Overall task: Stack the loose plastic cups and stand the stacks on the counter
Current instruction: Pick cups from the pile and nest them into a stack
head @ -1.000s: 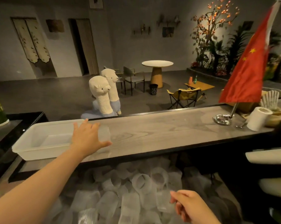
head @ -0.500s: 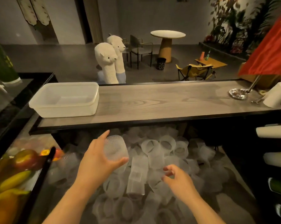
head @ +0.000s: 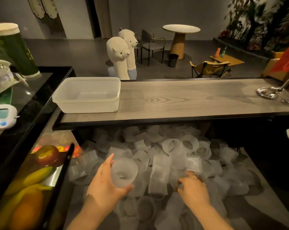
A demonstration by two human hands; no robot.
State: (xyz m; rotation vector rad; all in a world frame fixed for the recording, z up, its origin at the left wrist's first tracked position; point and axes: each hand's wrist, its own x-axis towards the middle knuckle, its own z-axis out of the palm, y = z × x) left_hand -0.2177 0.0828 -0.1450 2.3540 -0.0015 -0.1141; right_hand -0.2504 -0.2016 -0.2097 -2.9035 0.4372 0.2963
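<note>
I see a dim, warm-lit room; the desk (head: 182, 100) catches the most light. Beneath it the cup pile (head: 157, 155) sits in shadow, soft and smeared. Lines bow at the edges, and the far right is blurred.

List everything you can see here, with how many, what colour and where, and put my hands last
loose cups: many, frosted clear, heaped below the counter
held cup: one, frosted clear, in the left hand
counter: one, grey wood grain, across the middle
tub: one, translucent white, left end of counter
flag base: one, silver, right end of counter
fruit: several, red, yellow, orange, lower left
timer: one, white, left edge
alpaca figures: two, white, beyond the counter
round table: one, pale top, back of room
left hand: holds the cup
right hand: on the heap, grip unclear
</note>
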